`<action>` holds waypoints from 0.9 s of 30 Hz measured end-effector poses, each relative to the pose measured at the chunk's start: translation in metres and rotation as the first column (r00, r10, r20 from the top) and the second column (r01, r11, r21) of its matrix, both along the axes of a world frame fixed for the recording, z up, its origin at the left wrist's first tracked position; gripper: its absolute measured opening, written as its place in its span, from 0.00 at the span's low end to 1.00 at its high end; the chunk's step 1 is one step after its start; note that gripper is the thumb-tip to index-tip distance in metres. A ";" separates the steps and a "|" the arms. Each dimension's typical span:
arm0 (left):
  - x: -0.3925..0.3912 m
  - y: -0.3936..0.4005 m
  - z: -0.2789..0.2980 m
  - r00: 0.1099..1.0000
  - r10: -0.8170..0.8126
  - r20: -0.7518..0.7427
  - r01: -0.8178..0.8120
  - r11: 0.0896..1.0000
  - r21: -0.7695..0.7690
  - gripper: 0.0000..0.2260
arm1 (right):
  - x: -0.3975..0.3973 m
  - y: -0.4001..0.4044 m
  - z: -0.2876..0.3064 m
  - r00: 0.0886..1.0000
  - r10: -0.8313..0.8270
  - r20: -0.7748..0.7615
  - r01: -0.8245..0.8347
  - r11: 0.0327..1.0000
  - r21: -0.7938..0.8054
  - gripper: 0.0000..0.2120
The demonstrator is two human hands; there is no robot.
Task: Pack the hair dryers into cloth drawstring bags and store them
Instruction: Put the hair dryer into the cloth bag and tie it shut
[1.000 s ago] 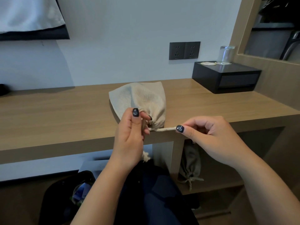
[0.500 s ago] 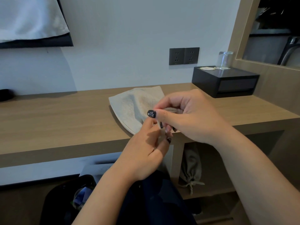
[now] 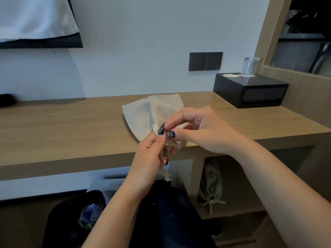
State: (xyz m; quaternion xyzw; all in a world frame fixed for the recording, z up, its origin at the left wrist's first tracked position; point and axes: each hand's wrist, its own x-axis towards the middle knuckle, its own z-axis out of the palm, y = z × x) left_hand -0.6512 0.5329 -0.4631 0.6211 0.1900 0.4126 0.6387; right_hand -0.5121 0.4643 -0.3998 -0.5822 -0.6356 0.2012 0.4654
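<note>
A beige cloth drawstring bag (image 3: 152, 110) lies filled on the wooden desk (image 3: 62, 126), its gathered neck at the front edge. My left hand (image 3: 150, 158) pinches the pale drawstring (image 3: 165, 174) at the neck, and the cord's frayed end hangs below the desk edge. My right hand (image 3: 200, 129) meets it there, thumb and fingertips pinching the cord beside the left thumb. The bag's contents are hidden. A second tied cloth bag (image 3: 211, 185) stands in the shelf compartment under the desk.
A black box (image 3: 250, 92) with an upturned glass (image 3: 249, 67) and a coaster sits at the desk's back right. Dark wall sockets (image 3: 205, 61) are above the desk. A black bin (image 3: 71, 217) stands on the floor at lower left. A wooden partition rises at right.
A second ago my right hand held the cord pulled out to the right. It has since come back to the bag's neck, and both hands now work the cord together.
</note>
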 end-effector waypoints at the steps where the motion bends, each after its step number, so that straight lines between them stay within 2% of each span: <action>1: 0.000 0.001 0.000 1.000 -0.002 -0.007 0.002 1.000 -0.001 0.12 | 0.000 -0.001 -0.001 0.999 0.004 0.041 -0.005 1.000 0.012 0.06; 7: 0.003 0.003 0.002 1.000 -0.026 -0.007 0.026 0.999 0.030 0.17 | 0.007 0.000 0.004 0.952 -0.040 0.303 0.028 0.999 0.043 0.06; 10: 0.004 0.005 0.001 1.000 -0.005 0.019 0.004 1.000 0.009 0.13 | 0.008 0.002 0.005 0.889 -0.058 0.454 0.050 0.998 0.028 0.07; 13: 0.004 0.007 -0.001 0.998 0.028 0.054 -0.028 1.000 -0.003 0.11 | 0.012 0.002 0.002 0.867 -0.087 0.490 0.097 0.995 0.005 0.03; 15: 0.003 0.010 -0.002 0.996 0.025 0.082 -0.023 0.999 -0.025 0.10 | 0.014 0.000 -0.002 0.908 -0.117 0.403 0.129 0.992 -0.004 0.04; 17: 0.002 0.012 -0.003 0.997 0.019 0.077 -0.018 1.000 -0.021 0.11 | 0.011 -0.001 -0.005 0.974 -0.111 0.199 0.120 0.992 -0.034 0.05; 19: 0.002 0.012 -0.003 0.997 0.021 0.069 -0.022 1.000 0.007 0.10 | 0.007 -0.003 -0.008 0.996 -0.088 -0.021 0.087 0.994 -0.062 0.04; 23: 0.002 0.008 0.000 0.993 0.059 0.099 -0.064 0.997 0.051 0.07 | 0.001 -0.007 -0.013 0.940 -0.085 -0.330 0.057 0.994 -0.095 0.06; 27: 0.002 0.009 0.001 0.983 0.101 0.155 -0.108 0.993 0.041 0.05 | 0.002 -0.012 -0.015 0.792 -0.122 -0.598 0.046 0.989 -0.141 0.06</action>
